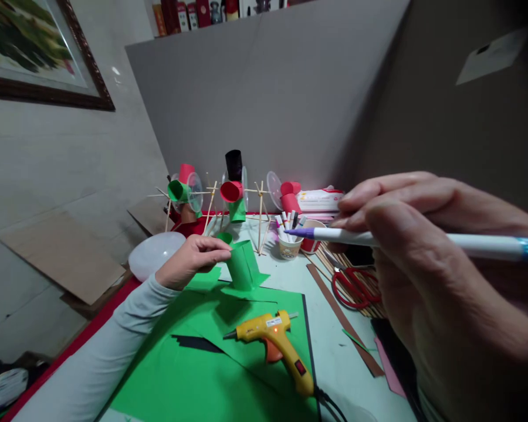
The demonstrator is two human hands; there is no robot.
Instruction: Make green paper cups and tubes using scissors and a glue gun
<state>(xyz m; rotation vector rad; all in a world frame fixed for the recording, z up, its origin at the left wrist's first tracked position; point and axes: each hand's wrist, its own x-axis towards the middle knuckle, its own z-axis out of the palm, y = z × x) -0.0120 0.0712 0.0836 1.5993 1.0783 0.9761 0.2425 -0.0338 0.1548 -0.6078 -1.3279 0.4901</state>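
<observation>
My left hand (193,258) grips the top of a rolled green paper tube (243,266) that stands tilted on the green paper sheet (193,375). My right hand (426,269) is close to the camera, raised above the table, and holds a white marker pen (361,237) with a purple tip pointing left toward the tube. The pen tip is apart from the tube. A yellow glue gun (277,346) lies on the green sheet, in front of the tube.
Stick-and-paper-cup models (233,193) stand at the back by a grey board. A cup of markers (289,243), red scissors (354,287), wooden sticks, a brown strip (343,319) and a clear plastic dome (152,253) lie around. Cardboard sheets lie on the floor at left.
</observation>
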